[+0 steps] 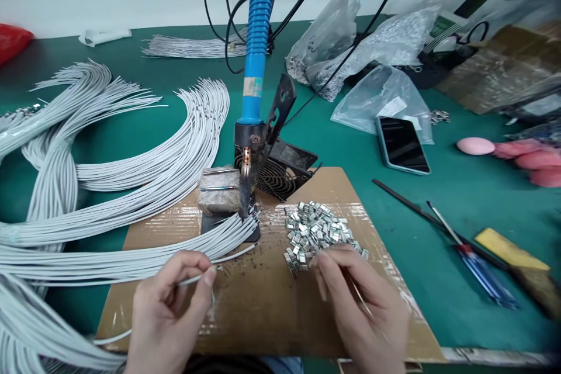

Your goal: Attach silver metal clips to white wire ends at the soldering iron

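Observation:
My left hand (pixel 173 310) is closed, thumb and index finger pinching a white cable (pixel 114 338) just below the soldering iron. My right hand (pixel 362 304) is closed too, its fingertips at the near edge of a pile of small metal connectors (pixel 318 228). A thin silvery wire (pixel 362 299) runs through the right palm; whether the fingertips also grip a connector is hidden. Ahead, a blue-handled soldering iron (pixel 256 52) stands tip down in a holder. Under its tip lie the ends of a white cable bundle (pixel 175 254), beside a worn, pale block (pixel 219 191).
Cardboard (pixel 258 327) covers the green table (pixel 350 158). More cable bundles (pixel 149 169) curve at left. A black fan (pixel 284 169) sits behind the iron. At right are a phone (pixel 403 145), plastic bags (pixel 381 99), tweezers (pixel 407 203) and a yellow-and-brown brush (pixel 515 248). Black cords (pixel 350 49) hang overhead.

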The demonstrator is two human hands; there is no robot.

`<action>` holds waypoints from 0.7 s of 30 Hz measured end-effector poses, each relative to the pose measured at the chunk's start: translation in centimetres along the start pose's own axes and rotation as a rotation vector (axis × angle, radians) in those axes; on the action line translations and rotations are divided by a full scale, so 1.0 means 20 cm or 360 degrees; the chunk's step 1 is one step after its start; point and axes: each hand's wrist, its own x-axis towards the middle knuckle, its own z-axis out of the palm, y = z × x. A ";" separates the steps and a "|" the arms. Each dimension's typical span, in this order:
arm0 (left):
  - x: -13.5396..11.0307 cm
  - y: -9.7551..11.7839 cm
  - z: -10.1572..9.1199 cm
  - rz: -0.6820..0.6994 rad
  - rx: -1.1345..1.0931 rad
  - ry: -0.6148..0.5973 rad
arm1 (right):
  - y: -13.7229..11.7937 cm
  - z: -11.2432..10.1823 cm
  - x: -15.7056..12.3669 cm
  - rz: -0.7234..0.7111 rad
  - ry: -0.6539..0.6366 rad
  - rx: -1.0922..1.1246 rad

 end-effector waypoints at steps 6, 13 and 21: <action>0.03 0.00 0.02 -0.0005 0.0043 -0.0011 | 0.11 -0.15 -0.03 -0.0310 -0.0318 -0.0626; 0.03 0.00 0.06 -0.0050 -0.0061 -0.0044 | 0.17 -0.15 -0.06 -0.0382 -0.0441 -0.0763; 0.06 0.02 0.04 -0.0136 0.0029 -0.0247 | 0.15 -0.12 -0.09 -0.0008 -0.0264 -0.0484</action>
